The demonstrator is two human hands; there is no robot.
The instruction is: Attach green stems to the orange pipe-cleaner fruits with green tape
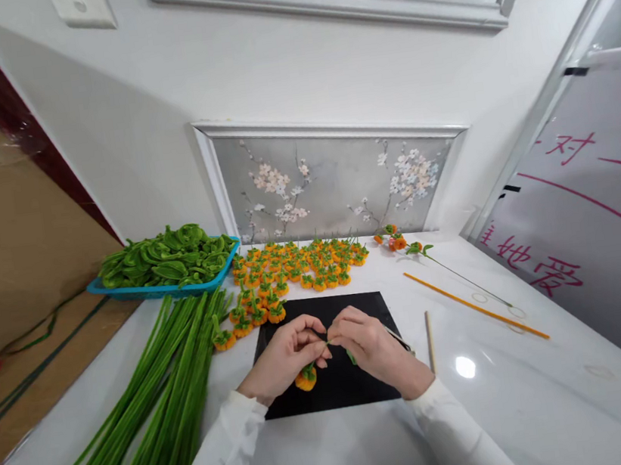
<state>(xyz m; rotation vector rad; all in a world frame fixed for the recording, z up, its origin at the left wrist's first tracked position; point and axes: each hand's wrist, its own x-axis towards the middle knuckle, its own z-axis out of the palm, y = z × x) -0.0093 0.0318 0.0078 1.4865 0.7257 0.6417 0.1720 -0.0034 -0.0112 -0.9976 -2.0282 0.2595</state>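
Over a black mat (348,305), my left hand (289,353) and my right hand (372,345) meet with their fingertips nearly together. Both pinch a thin green chenille stem (329,342), mostly covered by the fingers. Just below my left fingers is a small fuzzy orange pumpkin (305,380) with a green top; whether it hangs from the pinched stem or rests on the mat, I cannot tell. A bit of green shows under my right fingers. Partly behind my right hand lies a slim metal tool (398,337), its kind hidden.
Rows of small orange pumpkins (314,262) stand behind the mat. At left are long green chenille stems (155,405) and a blue tray (216,277) heaped with green leaves (170,257). On the right lie a wooden stick (431,342), an orange stick (474,305) and a flower stem (459,274).
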